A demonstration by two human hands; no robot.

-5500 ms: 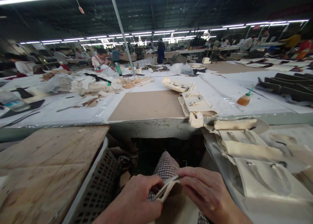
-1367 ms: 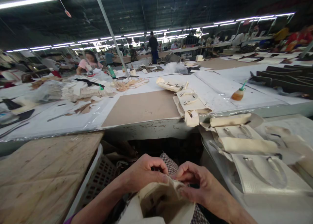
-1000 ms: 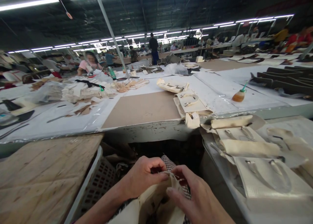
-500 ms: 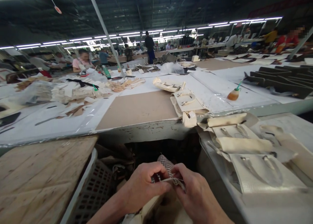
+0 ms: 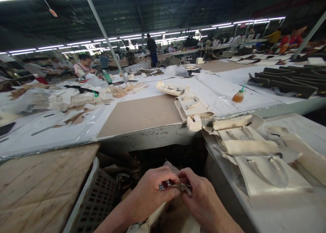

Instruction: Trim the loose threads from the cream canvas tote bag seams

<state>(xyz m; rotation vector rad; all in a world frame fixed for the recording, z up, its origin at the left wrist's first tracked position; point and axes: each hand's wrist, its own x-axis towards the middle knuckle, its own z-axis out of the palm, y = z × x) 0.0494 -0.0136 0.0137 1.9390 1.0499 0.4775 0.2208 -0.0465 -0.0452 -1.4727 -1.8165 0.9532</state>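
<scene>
In the lower middle, my left hand (image 5: 155, 187) and my right hand (image 5: 202, 195) are close together, thumbs and fingers pinched on the edge of a cream bag (image 5: 182, 214). Thin cord-like strands show between the fingertips at that edge. Brown-and-white checked cloth (image 5: 171, 166) sticks up behind my fingers and shows in the gap of my left hand. The bag's lower part hangs below, between my wrists, partly cut off by the frame. My fingers cover much of the gripped edge.
Cream handbags (image 5: 271, 175) lie on a side table at right; more (image 5: 192, 104) overlap the edge of the long worktable (image 5: 140, 114). A glue bottle (image 5: 238, 96) stands beyond. At left are a plastic basket (image 5: 99, 192) and a brown board (image 5: 43, 182). People work farther back.
Both hands keep their pinch on the bag's edge, with slight finger shifts. The surroundings have slid slightly left in view as the head turned.
</scene>
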